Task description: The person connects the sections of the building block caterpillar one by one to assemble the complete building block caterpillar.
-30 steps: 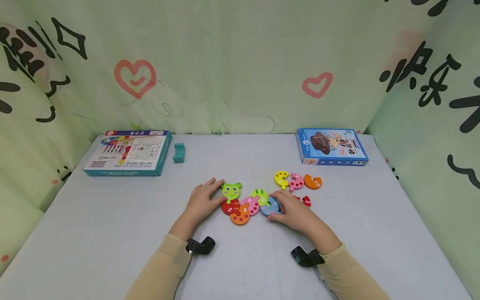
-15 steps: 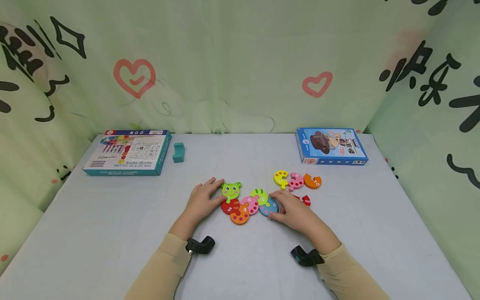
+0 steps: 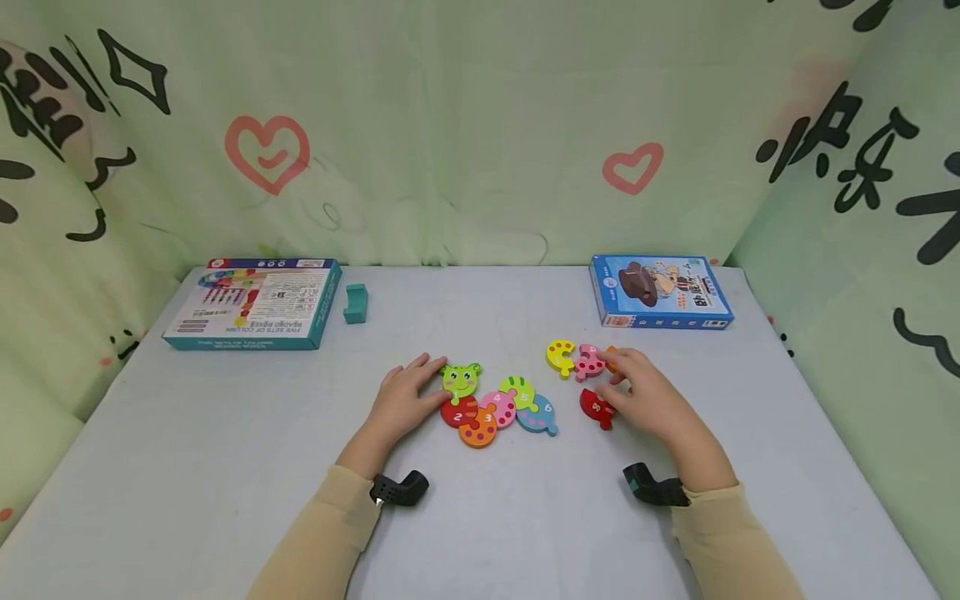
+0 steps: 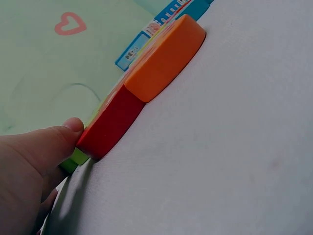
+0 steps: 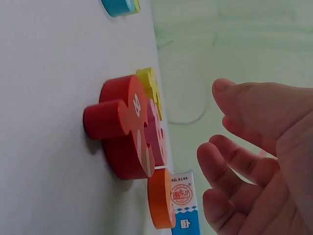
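Observation:
A row of joined caterpillar puzzle pieces lies on the table, from a green smiling head [image 3: 461, 379] through a red piece [image 3: 453, 412] numbered 2 to a blue piece [image 3: 534, 417] numbered 6. My left hand [image 3: 401, 407] rests at the head's left side, fingers loosely extended; in the left wrist view its thumb [image 4: 57, 139] touches the red piece's edge. My right hand [image 3: 651, 396] hovers over loose pieces, thumb and fingers spread, holding nothing. Closest below it is a red piece [image 5: 124, 156] numbered 8. An orange piece [image 5: 159, 198] is partly hidden by that hand in the head view.
Loose yellow [image 3: 558, 357] and pink [image 3: 587, 364] pieces lie behind the red one. At the back are a teal-sided box [image 3: 251, 304], a small teal block [image 3: 356, 304] and a blue box [image 3: 660, 292]. A green curtain [image 3: 450, 125] hangs behind the table.
My right hand has let go of the blue piece, leaving it joined to the row, and has moved right over the loose pieces. My left hand stays in place.

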Motion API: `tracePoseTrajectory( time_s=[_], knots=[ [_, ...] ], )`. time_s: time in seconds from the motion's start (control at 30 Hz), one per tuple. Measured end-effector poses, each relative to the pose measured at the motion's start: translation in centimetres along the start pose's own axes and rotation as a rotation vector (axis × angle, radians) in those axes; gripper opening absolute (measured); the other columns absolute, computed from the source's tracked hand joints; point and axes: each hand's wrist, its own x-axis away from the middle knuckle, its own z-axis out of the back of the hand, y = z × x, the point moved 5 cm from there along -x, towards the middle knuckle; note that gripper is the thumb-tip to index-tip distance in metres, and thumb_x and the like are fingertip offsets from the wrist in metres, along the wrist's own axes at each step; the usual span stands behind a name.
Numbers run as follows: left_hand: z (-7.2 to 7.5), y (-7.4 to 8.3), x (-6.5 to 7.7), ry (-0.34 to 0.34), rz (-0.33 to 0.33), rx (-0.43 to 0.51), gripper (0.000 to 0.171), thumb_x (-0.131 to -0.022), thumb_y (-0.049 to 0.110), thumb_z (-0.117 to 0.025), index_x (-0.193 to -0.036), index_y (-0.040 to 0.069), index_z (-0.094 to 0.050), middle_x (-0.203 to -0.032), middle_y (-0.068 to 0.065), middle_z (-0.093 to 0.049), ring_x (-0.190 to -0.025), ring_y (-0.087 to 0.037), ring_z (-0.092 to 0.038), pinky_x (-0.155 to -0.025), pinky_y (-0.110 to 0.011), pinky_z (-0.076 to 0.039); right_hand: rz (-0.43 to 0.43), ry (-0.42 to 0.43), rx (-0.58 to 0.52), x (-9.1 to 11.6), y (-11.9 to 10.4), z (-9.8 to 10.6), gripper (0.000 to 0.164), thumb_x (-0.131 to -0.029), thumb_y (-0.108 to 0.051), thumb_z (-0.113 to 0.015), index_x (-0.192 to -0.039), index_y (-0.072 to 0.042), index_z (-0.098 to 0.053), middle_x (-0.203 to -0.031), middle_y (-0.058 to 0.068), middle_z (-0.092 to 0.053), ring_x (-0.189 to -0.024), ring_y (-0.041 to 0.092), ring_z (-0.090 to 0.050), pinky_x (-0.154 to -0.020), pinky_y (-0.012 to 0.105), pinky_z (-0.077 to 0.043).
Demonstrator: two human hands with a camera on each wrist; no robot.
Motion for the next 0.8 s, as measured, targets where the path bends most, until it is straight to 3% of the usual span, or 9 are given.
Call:
tracePoseTrajectory(
  time_s=[0.23,0.47,0.8],
  knots=[
    [0.0,0.0,0.0,-0.003,0.004,-0.005,0.056,-0.084,0.039,-0.06,-0.134,0.019,-0.046,-0.141,-0.007,-0.042,-0.136,-0.022,-0.03,-0.113,-0.046,-0.017,0.001,-0.002,-0.02,-0.2,0.7,0.2,0.055,-0.085,-0.017,-0.06,-0.134,-0.003,-0.041,-0.132,0.02,-0.039,-0.108,0.033,-0.05,-0.086,0.048,-0.05],
    [0.1,0.0,-0.1,-0.003,0.006,-0.004,0.056,-0.084,0.039,-0.061,-0.134,0.019,-0.046,-0.14,-0.006,-0.043,-0.136,-0.022,-0.03,-0.113,-0.047,-0.016,0.051,-0.023,-0.029,-0.6,0.1,-0.6,0.057,-0.085,-0.016,-0.061,-0.136,-0.004,-0.039,-0.128,0.021,-0.045,-0.111,0.035,-0.048,-0.086,0.049,-0.05],
    [0.2,0.2,0.1,0.0,0.003,0.01,0.056,-0.084,0.038,-0.062,-0.134,0.018,-0.047,-0.14,-0.008,-0.043,-0.135,-0.022,-0.032,-0.113,-0.047,-0.017,0.16,-0.05,0.043,-3.8,-1.0,-1.6,0.053,-0.083,-0.019,-0.064,-0.132,-0.011,-0.046,-0.138,0.014,-0.04,-0.127,0.037,-0.032,-0.094,0.055,-0.041]
  ],
)
